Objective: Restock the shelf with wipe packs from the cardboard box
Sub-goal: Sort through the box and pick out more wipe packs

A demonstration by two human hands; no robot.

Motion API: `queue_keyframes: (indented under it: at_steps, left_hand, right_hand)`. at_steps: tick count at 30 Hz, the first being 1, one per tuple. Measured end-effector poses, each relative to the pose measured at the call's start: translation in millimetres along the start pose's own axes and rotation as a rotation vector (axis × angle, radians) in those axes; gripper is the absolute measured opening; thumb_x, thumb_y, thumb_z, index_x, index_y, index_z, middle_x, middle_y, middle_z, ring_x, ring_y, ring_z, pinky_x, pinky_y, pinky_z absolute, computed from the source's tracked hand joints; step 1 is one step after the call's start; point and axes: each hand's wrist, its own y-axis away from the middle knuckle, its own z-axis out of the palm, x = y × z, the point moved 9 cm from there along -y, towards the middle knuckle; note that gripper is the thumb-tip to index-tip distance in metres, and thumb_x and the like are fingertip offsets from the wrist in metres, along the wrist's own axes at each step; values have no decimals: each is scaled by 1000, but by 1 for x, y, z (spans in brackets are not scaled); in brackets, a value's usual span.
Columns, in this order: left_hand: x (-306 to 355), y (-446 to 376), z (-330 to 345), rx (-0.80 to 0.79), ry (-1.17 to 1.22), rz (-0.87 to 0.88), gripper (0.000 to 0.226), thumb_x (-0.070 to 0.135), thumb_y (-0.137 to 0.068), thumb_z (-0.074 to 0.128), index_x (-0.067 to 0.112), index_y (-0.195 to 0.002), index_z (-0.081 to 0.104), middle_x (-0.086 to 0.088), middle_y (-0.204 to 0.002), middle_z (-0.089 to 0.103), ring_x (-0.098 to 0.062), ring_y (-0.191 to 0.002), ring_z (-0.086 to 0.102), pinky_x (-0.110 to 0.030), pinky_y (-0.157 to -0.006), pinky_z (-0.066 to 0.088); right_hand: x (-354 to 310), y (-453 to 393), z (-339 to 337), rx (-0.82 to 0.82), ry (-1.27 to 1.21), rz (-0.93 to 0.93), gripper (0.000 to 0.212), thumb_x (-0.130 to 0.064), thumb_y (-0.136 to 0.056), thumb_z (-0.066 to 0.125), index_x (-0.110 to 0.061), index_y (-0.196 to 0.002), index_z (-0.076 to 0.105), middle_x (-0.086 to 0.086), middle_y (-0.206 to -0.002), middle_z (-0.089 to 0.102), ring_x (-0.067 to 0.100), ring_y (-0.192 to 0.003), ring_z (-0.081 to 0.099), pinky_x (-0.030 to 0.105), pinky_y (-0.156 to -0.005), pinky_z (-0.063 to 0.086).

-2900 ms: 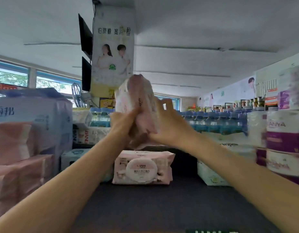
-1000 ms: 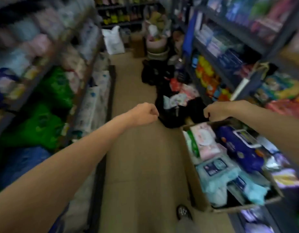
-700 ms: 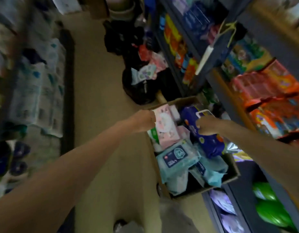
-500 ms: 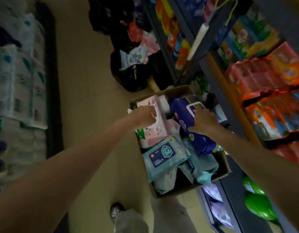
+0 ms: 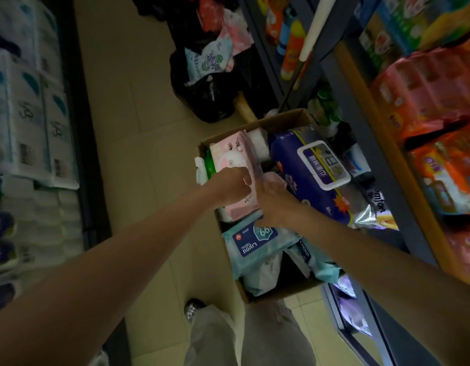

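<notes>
The left hand (image 5: 232,187) curls over the pink wipe pack (image 5: 239,171), gripping its near end; the right hand (image 5: 274,199) presses fingers along its right edge. The pack stands on edge at the far left of the cardboard box (image 5: 281,122), beside a blue pack (image 5: 257,240); likely light, soft, slick film, so clamping both long sides suits it.

Right hand (image 5: 274,200) fingers hidden behind the pink wipe pack (image 5: 235,165), left hand (image 5: 232,187) covering its lower half, cardboard box (image 5: 278,122) bottom unseen, shelf goods blurred, both forearms cut off by frame edges
</notes>
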Motion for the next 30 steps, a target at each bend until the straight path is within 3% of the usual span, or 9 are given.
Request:
queue_keyframes:
  at_steps: [3,7,9,12,18,21,25,27,30]
  left_hand:
    - [-28,10,30,-54,-21,-69,31,6,-90,47,6,-120,54,-13,-123,58,-27,-112,57,-33,-91,48]
    - [-53,23,77,-184,73,-129,38,7,-90,51,3,-128,49,-16,-132,53,-29,-118,52,-30,-94,42]
    - [-50,26,92,-247,126,-99,47,9,-90,53,6,-136,41,-13,-138,48,-27,-122,50,-29,-94,41]
    - [-35,27,100,-270,142,-11,71,22,-86,63,13,-145,25,-8,-146,39,-24,-128,45,-29,-99,40]
    - [-28,44,79,-106,250,86,126,53,-56,81,16,-148,3,0,-149,23,-18,-136,27,-32,-112,29]
    - [-30,74,42,118,565,136,111,26,-63,84,12,-144,10,11,-130,28,-2,-121,29,-5,-91,26]
    - [-47,137,-39,372,875,285,75,6,-63,83,25,-121,39,14,-113,51,5,-103,54,-9,-82,44]
    - [-71,185,-88,466,911,332,56,12,-56,85,21,-103,56,4,-103,65,-1,-93,63,-18,-80,53]
    - [-129,274,-142,627,959,272,50,25,-61,80,14,-107,62,-3,-105,69,-6,-89,67,-21,-74,55]
  right_hand:
    - [23,16,31,-218,220,15,116,-50,-59,80,-8,-144,13,13,-143,30,33,-128,36,45,-105,32]
    - [28,29,43,-146,651,-91,114,-43,-68,75,-1,-146,2,14,-149,17,31,-139,16,45,-114,17]
    - [23,31,41,-74,634,-103,105,-38,-68,75,-3,-143,12,12,-141,28,27,-131,28,38,-108,26]
    - [9,31,32,-143,590,-91,94,-42,-63,77,-7,-134,26,8,-129,35,24,-120,34,33,-93,35]
    - [-79,45,-29,-245,704,-173,88,-59,-61,73,-8,-126,43,8,-123,46,26,-119,34,36,-100,33]
    - [-130,54,-59,-238,883,-222,75,-56,-60,72,-11,-117,55,6,-116,50,27,-114,32,36,-98,31]
    - [-210,70,-121,-162,932,-274,72,-53,-59,74,-9,-113,56,5,-110,43,25,-106,30,45,-96,41]
    - [-271,85,-156,12,888,-395,75,-54,-59,72,-9,-116,53,7,-112,48,22,-99,34,44,-93,44]
    - [-372,125,-195,301,686,-548,87,-60,-58,63,-16,-131,43,6,-128,44,28,-114,39,44,-100,39]
